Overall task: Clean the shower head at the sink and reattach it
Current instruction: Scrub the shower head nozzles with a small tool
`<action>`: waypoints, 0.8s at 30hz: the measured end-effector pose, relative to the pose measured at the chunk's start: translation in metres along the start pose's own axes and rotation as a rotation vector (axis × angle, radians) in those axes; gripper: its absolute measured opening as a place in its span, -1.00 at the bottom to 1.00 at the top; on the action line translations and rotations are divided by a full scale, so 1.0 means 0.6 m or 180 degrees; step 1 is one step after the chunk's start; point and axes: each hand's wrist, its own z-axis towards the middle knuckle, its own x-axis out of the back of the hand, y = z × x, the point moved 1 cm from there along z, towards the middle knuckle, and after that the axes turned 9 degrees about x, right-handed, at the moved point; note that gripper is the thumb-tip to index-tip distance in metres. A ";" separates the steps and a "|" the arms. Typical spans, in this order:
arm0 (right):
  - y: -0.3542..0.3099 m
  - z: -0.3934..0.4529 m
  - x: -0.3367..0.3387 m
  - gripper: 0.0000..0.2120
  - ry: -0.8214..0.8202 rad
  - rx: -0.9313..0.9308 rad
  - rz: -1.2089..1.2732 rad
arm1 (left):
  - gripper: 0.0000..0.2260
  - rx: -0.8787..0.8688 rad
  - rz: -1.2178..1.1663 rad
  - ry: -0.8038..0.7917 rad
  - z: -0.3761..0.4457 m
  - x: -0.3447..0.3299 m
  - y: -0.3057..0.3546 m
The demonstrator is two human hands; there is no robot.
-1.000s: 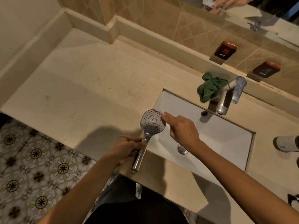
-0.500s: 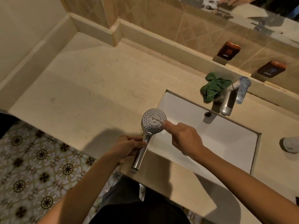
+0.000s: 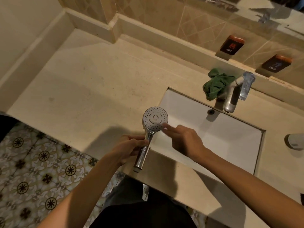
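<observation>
A chrome shower head (image 3: 155, 118) with a round perforated face points up, held over the left rim of the white sink (image 3: 233, 145). My left hand (image 3: 131, 148) grips its shiny handle. My right hand (image 3: 184, 139) reaches in from the right, its blurred fingertips touching the lower right edge of the spray face; it holds nothing. The chrome tap (image 3: 233, 94) stands at the back of the sink with a crumpled green cloth (image 3: 215, 83) beside it.
The beige stone counter (image 3: 92, 89) stretches left of the sink. Two dark plaques marked HOT (image 3: 232, 45) and COLD (image 3: 276, 63) sit on the back ledge. A white object (image 3: 295, 142) lies at the right edge. Patterned floor tiles (image 3: 32, 170) show lower left.
My right fingertips have slid from the middle of the spray face down to its lower right edge. The left hand keeps its grip on the handle.
</observation>
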 end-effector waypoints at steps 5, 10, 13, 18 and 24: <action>0.013 0.008 -0.009 -0.41 0.0318 -0.0298 -0.0082 | -0.83 -0.0003 -0.0047 0.0015 -0.002 0.007 -0.002; 0.009 0.012 -0.015 -0.41 0.0449 -0.0441 0.0067 | -0.84 -0.0029 -0.0042 0.0045 0.000 0.006 0.000; -0.005 -0.001 -0.027 -0.48 0.0222 0.0067 -0.0002 | -0.83 -0.0029 -0.0092 0.0031 0.003 0.005 0.003; 0.023 0.004 -0.011 -0.51 0.0468 -0.0608 0.0036 | -0.83 -0.0040 -0.0144 0.0024 0.010 -0.005 0.014; 0.028 -0.007 -0.005 -0.42 0.0613 -0.0366 0.0089 | -0.79 0.0023 -0.0284 -0.0061 0.008 -0.008 0.015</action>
